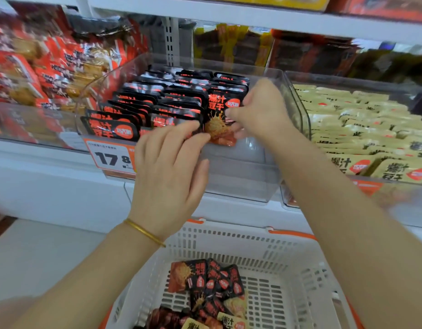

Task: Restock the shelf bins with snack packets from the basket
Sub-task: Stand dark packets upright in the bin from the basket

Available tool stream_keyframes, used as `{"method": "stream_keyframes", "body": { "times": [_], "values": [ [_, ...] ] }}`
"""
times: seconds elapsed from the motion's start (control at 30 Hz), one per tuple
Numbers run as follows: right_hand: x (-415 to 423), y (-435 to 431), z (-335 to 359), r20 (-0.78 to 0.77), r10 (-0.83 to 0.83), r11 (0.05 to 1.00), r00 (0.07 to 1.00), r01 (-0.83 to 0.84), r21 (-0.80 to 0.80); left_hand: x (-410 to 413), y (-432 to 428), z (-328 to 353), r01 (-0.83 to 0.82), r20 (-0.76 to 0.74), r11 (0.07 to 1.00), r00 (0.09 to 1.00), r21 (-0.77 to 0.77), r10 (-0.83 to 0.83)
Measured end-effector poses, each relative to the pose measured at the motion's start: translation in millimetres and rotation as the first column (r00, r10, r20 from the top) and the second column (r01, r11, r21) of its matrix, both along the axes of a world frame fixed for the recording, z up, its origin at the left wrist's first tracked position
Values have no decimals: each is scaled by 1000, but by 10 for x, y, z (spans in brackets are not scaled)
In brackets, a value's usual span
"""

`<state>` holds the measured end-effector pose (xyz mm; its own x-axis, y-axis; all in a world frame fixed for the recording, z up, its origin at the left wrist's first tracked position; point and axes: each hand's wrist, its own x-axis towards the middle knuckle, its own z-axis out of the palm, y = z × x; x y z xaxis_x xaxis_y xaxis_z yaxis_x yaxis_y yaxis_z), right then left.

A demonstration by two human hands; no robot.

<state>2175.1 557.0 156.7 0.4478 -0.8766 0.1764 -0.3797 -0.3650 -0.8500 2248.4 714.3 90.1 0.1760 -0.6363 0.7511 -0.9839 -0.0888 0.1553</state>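
Packet point(220, 117) stands upright at the front-right of the middle bin point(240, 176). It's flat, roughly rectangular, glossy crinkly film, black up top w/ red-orange print below. Right grip point(259, 110) is closed on its right edge, pinched btwn thumb and fingertips, prob so it can slot in standing like the others.

Left grip point(169, 167) isn't clamped on anything afaict. Fingers are fairly straight, tips pressed on the front of the row just beside the packet, and imo it's bracing the row so there's a gap to drop into.

The other same-type packets sit in tidy overlapping rows point(157, 100), faces forward, so the new one needs the same orientation. The bin is clear hard plastic w/ rounded corners and a price tag point(110, 157) on its front. Its front-right part looks bare, so there's room.

Below is a white slotted plastic basket point(288, 236) w/ orange trim, holding a loose pile point(212, 281) of more packets, so plenty to go. The next bin to the right holds beige packets point(359, 129).
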Motion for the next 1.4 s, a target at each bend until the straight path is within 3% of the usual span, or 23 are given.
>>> {"method": "stream_keyframes", "body": {
  "times": [0.1, 0.2, 0.27, 0.33, 0.43, 0.6, 0.67, 0.87, 1.0, 1.13, 1.23, 1.3, 1.4],
  "values": [
    [-543, 616, -126, 27, 173, 977, 985, -168, -133, -112, 206, -139, 32, 51, 995, 998, 93, -36],
    [-782, 701, -926, -196, 370, 925, 908, -339, 174, -61, 381, -412, 51, 141, 935, 984, 351, -107],
    [-791, 641, -1563, -447, 445, 891, 776, -334, 308, -13, 508, -637, 43, 142, 859, 981, 510, -133],
    [-760, 592, -2193, -572, 501, 861, 649, -304, 408, 8, 582, -815, 36, 95, 772, 988, 634, -124],
    [-684, 688, -2962, -596, 565, 814, 571, -268, 516, 21, 550, -903, 33, 60, 631, 990, 775, -125],
    [-511, 845, -3723, -630, 557, 823, 541, -257, 507, 78, 386, -851, 80, -47, 549, 996, 832, -74],
    [-402, 873, -3840, -646, 560, 824, 519, -263, 503, 115, 361, -812, 25, -2, 449, 999, 893, -52],
    [-153, 918, -4059, -625, 437, 828, 646, -19, 560, 173, 413, -844, 19, -17, 356, 1000, 934, -9],
    [-44, 902, -4037, -605, 466, 734, 646, 100, 672, 205, 468, -865, 23, -24, 317, 1000, 948, -2],
    [15, 919, -4036, -417, 256, 533, 872, 232, 814, 226, 488, -845, 16, -21, 332, 1000, 943, 10],
    [88, 975, -4069, -333, 146, 514, 932, 217, 830, 227, 477, -850, 16, -23, 332, 1000, 943, 18],
    [119, 1011, -4052, -325, 166, 571, 931, 178, 801, 229, 451, -862, 17, -24, 320, 1000, 947, 17],
    [78, 1012, -3828, -381, 184, 773, 906, 106, 625, 231, 409, -859, 18, -20, 306, 1000, 952, 4]
  ]
}}
